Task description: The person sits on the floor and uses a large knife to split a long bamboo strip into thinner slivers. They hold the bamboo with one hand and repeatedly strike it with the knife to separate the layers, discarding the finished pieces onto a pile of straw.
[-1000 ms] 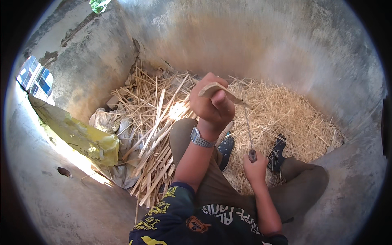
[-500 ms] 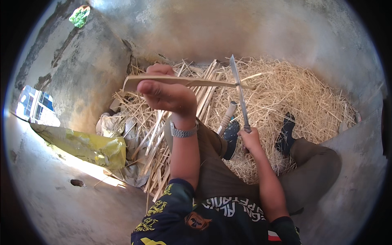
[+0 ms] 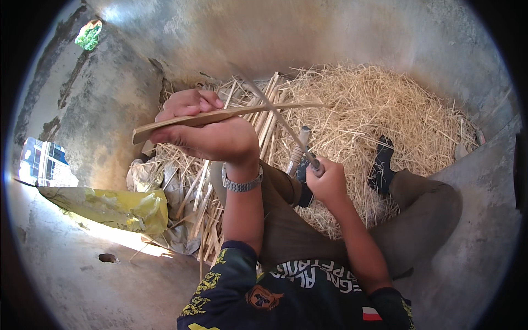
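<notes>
My left hand (image 3: 223, 135) grips a long, split bamboo strip (image 3: 181, 121) near its thick end, thumb below and fingers above. The thin end points right over the shavings and bends slightly. My right hand (image 3: 331, 184) is closed round the handle of a long knife (image 3: 285, 124), whose blade slants up and left. Blade and strip cross in the picture; whether they touch I cannot tell. Beside my foot stands another tool's pale ringed handle (image 3: 297, 154), its lower end hidden.
Pale shavings (image 3: 379, 104) heap up ahead and to the right. Several cut strips (image 3: 268, 135) lie under my left arm. A yellow plastic sheet (image 3: 132, 212) hangs at the left by a wall opening (image 3: 49, 162). Concrete walls (image 3: 308, 33) close round me.
The bamboo strip has shifted left, its thick end lower and nearer. My right hand has come back toward me, and the knife blade has swung from nearly upright to slanting left.
</notes>
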Action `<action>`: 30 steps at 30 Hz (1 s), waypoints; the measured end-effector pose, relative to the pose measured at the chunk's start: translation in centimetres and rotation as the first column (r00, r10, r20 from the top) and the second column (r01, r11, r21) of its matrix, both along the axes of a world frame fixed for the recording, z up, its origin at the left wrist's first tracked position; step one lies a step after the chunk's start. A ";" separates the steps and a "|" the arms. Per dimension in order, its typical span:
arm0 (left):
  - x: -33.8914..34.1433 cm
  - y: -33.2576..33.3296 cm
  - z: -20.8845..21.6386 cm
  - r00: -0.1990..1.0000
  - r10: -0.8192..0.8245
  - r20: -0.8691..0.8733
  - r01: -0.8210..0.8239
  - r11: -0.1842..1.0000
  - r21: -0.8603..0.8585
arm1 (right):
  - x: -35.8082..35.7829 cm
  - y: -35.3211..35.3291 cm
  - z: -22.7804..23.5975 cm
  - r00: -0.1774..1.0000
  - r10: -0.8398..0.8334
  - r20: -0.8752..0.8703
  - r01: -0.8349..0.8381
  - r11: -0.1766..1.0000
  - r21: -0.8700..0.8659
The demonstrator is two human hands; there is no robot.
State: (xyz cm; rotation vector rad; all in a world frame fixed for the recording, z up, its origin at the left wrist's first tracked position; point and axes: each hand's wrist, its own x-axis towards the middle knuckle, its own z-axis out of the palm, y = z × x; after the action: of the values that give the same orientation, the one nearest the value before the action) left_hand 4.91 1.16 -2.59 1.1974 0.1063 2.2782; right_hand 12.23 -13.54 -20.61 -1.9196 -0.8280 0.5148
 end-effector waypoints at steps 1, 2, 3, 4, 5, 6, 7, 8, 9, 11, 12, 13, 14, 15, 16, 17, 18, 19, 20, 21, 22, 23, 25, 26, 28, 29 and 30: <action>0.0 -0.1 0.0 1.000 -0.003 -0.005 0.003 1.000 0.017 | 0.7 0.2 -1.2 0.999 -0.007 -0.041 0.006 1.000 -0.017; 0.0 -0.1 0.0 1.000 -0.004 -0.012 0.004 1.000 -0.001 | 1.7 0.6 -4.2 0.991 -0.058 -0.119 0.051 0.997 -0.061; -0.1 0.0 -0.1 1.000 0.001 -0.020 -0.001 1.000 -0.018 | 2.5 0.5 -5.6 0.988 -0.100 -0.117 0.084 0.988 -0.130; -0.1 0.1 0.0 1.000 0.003 -0.027 -0.004 1.000 -0.030 | 3.3 0.5 -6.6 0.983 -0.144 -0.114 0.120 0.974 -0.195; 0.0 0.1 0.1 1.000 0.012 -0.017 -0.013 0.999 -0.030 | 3.8 0.5 -6.7 0.975 -0.195 -0.108 0.162 0.952 -0.258; 0.1 0.1 0.2 1.000 0.020 -0.007 -0.021 0.999 -0.030 | 3.9 0.6 -6.8 0.974 -0.210 -0.079 0.181 0.945 -0.274; 0.3 0.0 0.4 1.000 0.028 0.003 -0.028 0.999 -0.031 | 4.0 0.7 -6.8 0.975 -0.190 -0.111 0.162 0.962 -0.220; 0.4 -0.2 0.4 0.999 0.041 -0.033 -0.041 0.999 0.004 | 3.8 0.9 -6.2 0.977 -0.165 -0.137 0.140 0.975 -0.173; 0.5 -0.1 0.5 0.999 0.018 -0.032 -0.019 1.000 -0.022 | 3.4 1.1 -5.7 0.977 -0.137 -0.160 0.118 0.985 -0.125; 0.5 0.0 0.9 0.999 -0.026 -0.030 0.024 0.997 -0.067 | 1.9 1.2 -5.7 0.981 -0.107 -0.160 0.106 0.994 -0.015; 0.3 -0.7 0.8 0.997 -0.071 -0.032 0.068 0.992 -0.108 | 1.1 0.8 -4.6 0.991 -0.067 -0.115 0.069 0.998 0.010; 0.2 -0.9 1.0 0.997 -0.073 -0.027 0.069 0.991 -0.119 | 0.6 0.7 -3.5 0.997 -0.027 -0.069 0.029 0.999 0.033; 0.1 -1.0 1.2 0.997 -0.079 -0.023 0.076 0.988 -0.138 | 0.3 0.5 -2.6 1.000 -0.022 -0.009 0.022 0.997 0.076; -0.1 -1.3 1.5 0.997 -0.075 -0.024 0.071 0.985 -0.157 | -0.1 0.5 -1.9 0.999 -0.008 0.046 0.002 0.993 0.119; -0.2 -1.6 1.9 0.999 -0.050 0.007 0.050 0.985 -0.163 | -0.2 0.5 -1.7 0.995 0.004 0.102 -0.021 0.987 0.161; -0.8 -1.9 2.1 0.998 -0.059 -0.013 0.056 0.989 -0.138 | 0.0 0.6 -2.3 0.997 -0.001 0.080 -0.007 0.995 0.102; -1.7 -2.2 2.3 0.997 -0.073 -0.034 0.069 0.991 -0.110 | 0.5 0.7 -3.5 0.998 -0.014 0.058 0.012 0.999 0.045; -2.6 -2.5 2.7 0.995 -0.088 -0.054 0.084 0.993 -0.083 | 1.1 0.8 -5.0 0.999 -0.029 0.037 0.029 0.999 -0.012; -3.8 -2.8 3.6 0.995 -0.096 0.015 0.096 0.995 -0.011 | 1.6 1.0 -6.6 0.992 -0.119 -0.033 0.116 0.990 -0.084; -5.1 -3.0 4.2 0.988 -0.147 0.056 0.147 0.989 0.003 | 2.7 0.9 -7.0 0.977 -0.179 -0.118 0.147 0.961 -0.236; -5.4 -3.4 4.5 0.986 -0.154 0.055 0.154 0.988 0.001 | 3.7 0.8 -7.3 0.949 -0.249 -0.193 0.161 0.909 -0.384; -5.4 -3.5 4.8 0.985 -0.162 0.055 0.162 0.987 -0.001 | 4.4 0.4 -8.3 0.945 -0.269 -0.187 0.183 0.907 -0.380; -4.7 -3.5 5.1 0.983 -0.171 0.069 0.169 0.985 0.029 | 4.9 0.1 -10.2 0.932 -0.313 -0.183 0.231 0.901 -0.367; -4.4 -3.5 5.0 0.982 -0.170 0.076 0.168 0.985 0.036 | 4.5 0.2 -9.1 0.949 -0.268 -0.165 0.207 0.926 -0.314; -3.4 -3.6 4.7 0.977 -0.192 0.094 0.191 0.981 0.021 | 2.9 0.7 -7.0 0.967 -0.195 -0.162 0.182 0.979 -0.093; -3.1 -3.7 4.6 0.974 -0.200 0.103 0.199 0.980 0.016 | 2.2 1.1 -6.0 0.976 -0.155 -0.154 0.160 0.987 0.022; -3.3 -3.7 4.5 0.976 -0.201 0.086 0.200 0.980 0.020 | 1.5 1.3 -4.7 0.989 -0.110 -0.099 0.115 0.992 0.047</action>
State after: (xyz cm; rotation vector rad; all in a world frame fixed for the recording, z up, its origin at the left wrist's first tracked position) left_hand 1.66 -2.56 1.94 1.0605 -0.0588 2.1523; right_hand 13.77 -12.25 -25.32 -1.8665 -0.6617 0.5079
